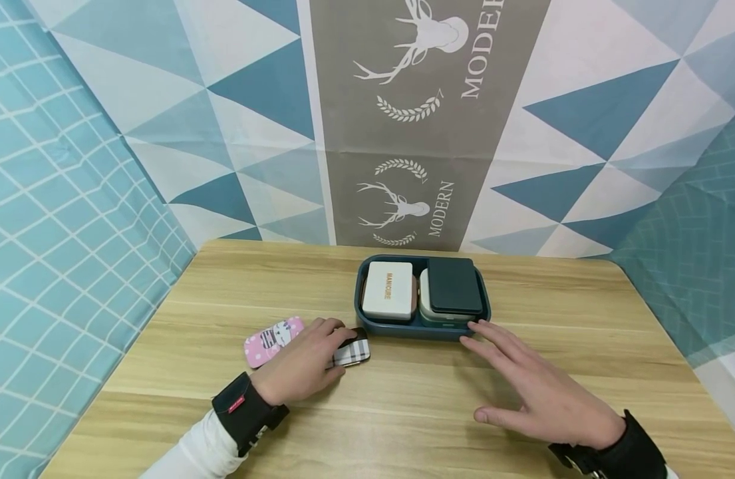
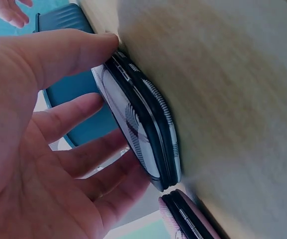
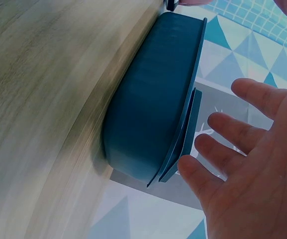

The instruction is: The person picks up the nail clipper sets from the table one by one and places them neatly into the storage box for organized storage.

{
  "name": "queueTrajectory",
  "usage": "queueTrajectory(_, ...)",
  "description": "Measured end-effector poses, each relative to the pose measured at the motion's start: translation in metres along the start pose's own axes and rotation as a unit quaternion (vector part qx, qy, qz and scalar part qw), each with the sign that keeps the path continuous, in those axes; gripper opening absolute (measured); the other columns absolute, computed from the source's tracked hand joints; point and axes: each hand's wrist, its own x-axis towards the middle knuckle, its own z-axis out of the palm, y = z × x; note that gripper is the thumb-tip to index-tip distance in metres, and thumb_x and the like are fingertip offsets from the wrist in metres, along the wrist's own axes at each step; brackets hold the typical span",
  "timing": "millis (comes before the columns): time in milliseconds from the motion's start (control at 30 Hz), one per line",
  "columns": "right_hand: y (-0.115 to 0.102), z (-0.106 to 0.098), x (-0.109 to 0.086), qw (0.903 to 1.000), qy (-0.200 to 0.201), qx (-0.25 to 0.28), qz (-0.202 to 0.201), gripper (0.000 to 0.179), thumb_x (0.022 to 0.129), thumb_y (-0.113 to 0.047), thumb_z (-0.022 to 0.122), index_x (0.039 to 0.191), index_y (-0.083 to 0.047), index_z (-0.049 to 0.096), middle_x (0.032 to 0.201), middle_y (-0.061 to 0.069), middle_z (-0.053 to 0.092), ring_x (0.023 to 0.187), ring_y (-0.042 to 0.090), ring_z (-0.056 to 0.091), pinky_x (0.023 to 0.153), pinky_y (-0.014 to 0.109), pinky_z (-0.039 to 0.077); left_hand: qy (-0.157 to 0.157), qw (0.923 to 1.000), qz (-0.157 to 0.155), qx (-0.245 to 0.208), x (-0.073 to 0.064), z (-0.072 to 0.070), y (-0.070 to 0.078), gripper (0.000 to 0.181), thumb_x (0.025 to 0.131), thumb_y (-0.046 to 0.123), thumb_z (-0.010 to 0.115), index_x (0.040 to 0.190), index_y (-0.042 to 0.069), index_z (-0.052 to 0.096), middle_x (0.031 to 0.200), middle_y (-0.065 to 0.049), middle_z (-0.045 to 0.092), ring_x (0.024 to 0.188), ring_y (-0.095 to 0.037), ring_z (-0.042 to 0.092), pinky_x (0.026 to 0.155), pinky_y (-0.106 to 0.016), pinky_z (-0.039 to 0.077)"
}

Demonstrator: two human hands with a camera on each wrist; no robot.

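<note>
The left hand curved round a plaid case on the wooden table, the case at about 2 to 3 o'clock from the knuckles. The head view showed the back of that hand, with its fingers over the case's top and its thumb at the near edge. The left wrist view gave the palm side instead: the thumb touched one corner, the fingers lay against the flat face, and a metal hinge ran along the dark edge of the closed case. How firmly it was held could not be told.

The right hand was spread wide and held nothing, its thumb well apart from the fingers. The blue tray stood between 10 and 11 o'clock from it, with the fingertips close by the near corner. None of the views settled whether they touched it.

Only the head view looked into the tray, where a white box lettered "MANICURE" sat toward 9 o'clock and a dark green case toward 3 o'clock, on top of paler cases. The right wrist view showed the tray's smooth outer wall and the dark green case tilted above its rim.

A pink case lay at 10 o'clock from the left hand. Its cartoon top showed in the head view, its hinged edge in the left wrist view.
</note>
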Motion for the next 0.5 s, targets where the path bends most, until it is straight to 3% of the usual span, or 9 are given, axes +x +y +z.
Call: queueTrajectory(500, 0.0014, -0.0008, 0.0035, 1.0, 0.001, 0.001, -0.009, 0.096, 0.089, -0.052, 0.084, 0.168, -0.03, 0.033, 0.173, 0.0, 0.026, 0.155, 0.024, 0.033, 0.106, 0.051, 0.051, 0.001, 0.9999, 0.012, 0.01, 0.0006, 0.0011, -0.0019, 0.048, 0.093, 0.019, 0.082, 0.138, 0.014, 0.064, 0.129, -0.001, 0.065, 0.113, -0.018, 0.056, 0.099, -0.04, 0.052)
